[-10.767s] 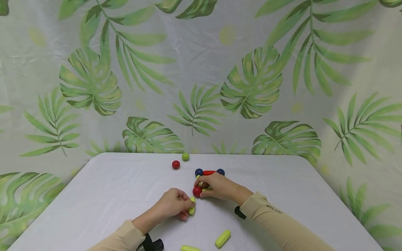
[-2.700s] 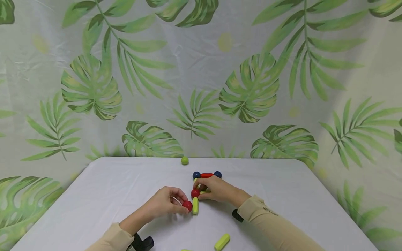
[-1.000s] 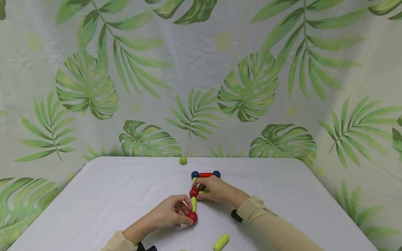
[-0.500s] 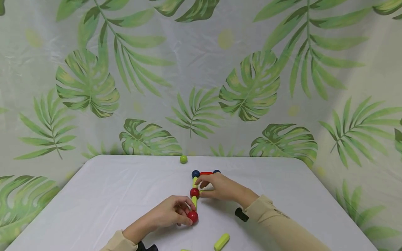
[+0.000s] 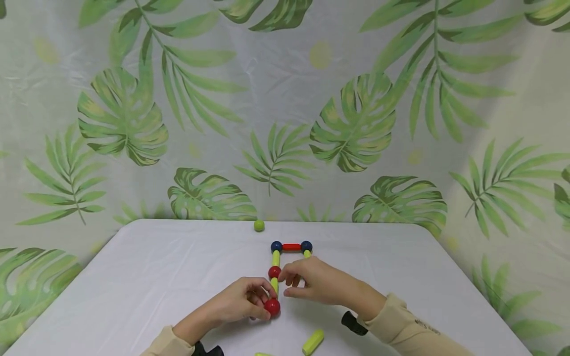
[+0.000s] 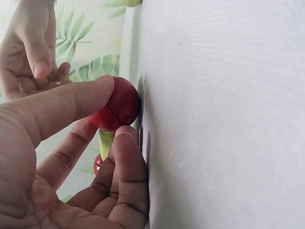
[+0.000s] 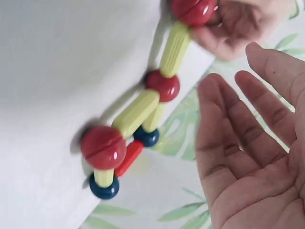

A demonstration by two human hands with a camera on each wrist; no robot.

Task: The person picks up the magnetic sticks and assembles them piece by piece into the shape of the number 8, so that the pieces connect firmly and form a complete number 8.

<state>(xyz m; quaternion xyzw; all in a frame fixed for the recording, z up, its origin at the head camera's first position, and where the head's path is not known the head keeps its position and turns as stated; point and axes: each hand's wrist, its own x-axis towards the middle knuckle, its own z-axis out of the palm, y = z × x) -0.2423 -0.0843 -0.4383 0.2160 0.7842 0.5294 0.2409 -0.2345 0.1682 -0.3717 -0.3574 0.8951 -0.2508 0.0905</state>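
Observation:
My left hand (image 5: 240,301) pinches a red ball (image 5: 272,307) between thumb and fingers at the near end of a ball-and-rod frame. In the right wrist view, a yellow-green rod (image 7: 175,50) joins that ball to a second red ball (image 7: 162,86). Another rod (image 7: 137,113) runs from there to a third red ball (image 7: 103,147). Further rods lead to two blue balls (image 5: 276,246), linked by a red rod (image 5: 291,247). Right of the second ball, my right hand (image 5: 320,283) hovers with loosely bent fingers and nothing in its grasp. It hides the third ball in the head view.
A loose yellow-green rod (image 5: 313,342) lies near the front, and part of another (image 5: 262,354) shows at the bottom edge. A green ball (image 5: 259,225) sits by the table's back edge. Behind the white table (image 5: 178,257) hangs a leaf-patterned cloth (image 5: 285,99).
The left hand set down a rod, picked up the red ball from the back and brought it to that rod's near end. The right hand has let go of the frame and drawn back.

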